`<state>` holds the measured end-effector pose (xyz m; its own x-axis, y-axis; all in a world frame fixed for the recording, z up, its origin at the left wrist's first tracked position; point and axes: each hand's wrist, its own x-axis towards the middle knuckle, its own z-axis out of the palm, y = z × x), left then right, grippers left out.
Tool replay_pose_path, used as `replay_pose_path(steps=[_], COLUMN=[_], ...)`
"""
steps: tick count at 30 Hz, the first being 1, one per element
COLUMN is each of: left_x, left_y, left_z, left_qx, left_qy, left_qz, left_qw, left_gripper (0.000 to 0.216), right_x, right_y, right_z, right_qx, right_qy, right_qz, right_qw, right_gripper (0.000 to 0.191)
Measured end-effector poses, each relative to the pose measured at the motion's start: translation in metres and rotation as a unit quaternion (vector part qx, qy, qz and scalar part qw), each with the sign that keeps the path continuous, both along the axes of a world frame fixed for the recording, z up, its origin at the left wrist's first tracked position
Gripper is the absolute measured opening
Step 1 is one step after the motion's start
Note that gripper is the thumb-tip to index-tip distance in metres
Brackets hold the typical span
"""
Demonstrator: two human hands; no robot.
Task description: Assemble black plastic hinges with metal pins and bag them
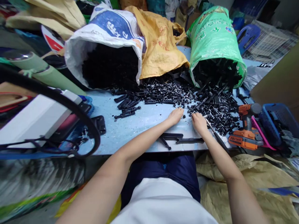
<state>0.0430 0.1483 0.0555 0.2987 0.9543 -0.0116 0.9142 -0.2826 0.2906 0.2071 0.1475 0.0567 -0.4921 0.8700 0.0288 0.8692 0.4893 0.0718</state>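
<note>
My left hand (175, 116) is at the near edge of a heap of small black parts with metal pins (173, 91). Its fingers are curled together, and whatever they pinch is too small to make out. Just to its right, my right hand (199, 122) is closed beside a second heap of pinned black parts (218, 113); its fingertips are hidden. A tool with a metal shaft and black handle (218, 137) lies beside my right wrist. Long black plastic pieces (189, 140) lie below my hands. More black arms (127, 102) are bunched to the left.
White (116, 29), yellow (161, 40) and green sacks (212, 37) lie along the back, black parts showing at their mouths. An orange cordless drill (246, 132) and a blue basket (280, 121) are on the right. A white box (35, 119) and curved black tube (92, 127) stand left.
</note>
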Motion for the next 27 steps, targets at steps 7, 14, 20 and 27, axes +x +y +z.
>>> replay_pose_path(steps=[7, 14, 20, 27], left_x=[-0.090, -0.091, -0.079, -0.082], left_y=[-0.094, -0.127, -0.120, -0.111], left_z=[-0.002, 0.002, 0.018, 0.018], left_qx=[0.071, 0.043, 0.034, -0.010], left_qy=[-0.097, -0.015, 0.074, 0.039], left_qz=[0.043, 0.014, -0.068, -0.106], left_qw=[0.992, 0.999, 0.994, 0.994], left_gripper=[0.026, 0.028, 0.027, 0.027], right_x=[-0.017, -0.004, -0.004, -0.011], right_y=[0.022, -0.007, -0.038, -0.056], right_z=[-0.006, -0.013, 0.002, -0.006], right_qx=[-0.049, -0.027, -0.109, -0.175], right_qy=[0.002, 0.245, 0.394, 0.495], right_qz=[-0.073, -0.002, 0.052, 0.024], right_qw=[0.996, 0.969, 0.911, 0.851], right_gripper=[0.025, 0.020, 0.011, 0.022])
